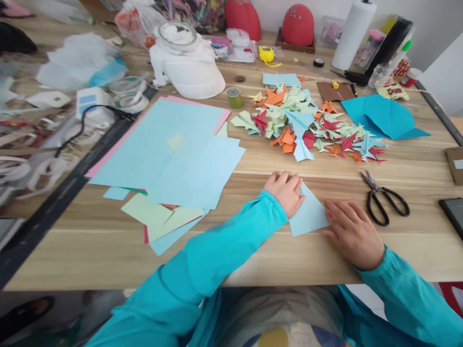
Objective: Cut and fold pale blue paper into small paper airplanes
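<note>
A small light blue folded paper lies on the wooden table between my hands. My left hand rests over its upper left edge, fingers laid down and partly hiding it. Along the paper's right corner lies my right hand, its fingers stretched out over the table and touching the edge. Black-handled scissors lie with blades parted to the right. Beyond the paper is a heap of folded paper figures in green, orange, red and blue.
Large blue sheets lie on the left over pink ones, with green offcuts below. A turquoise sheet, a yellow tape measure and a green spool lie farther back. At the right edge is a dark phone-like object.
</note>
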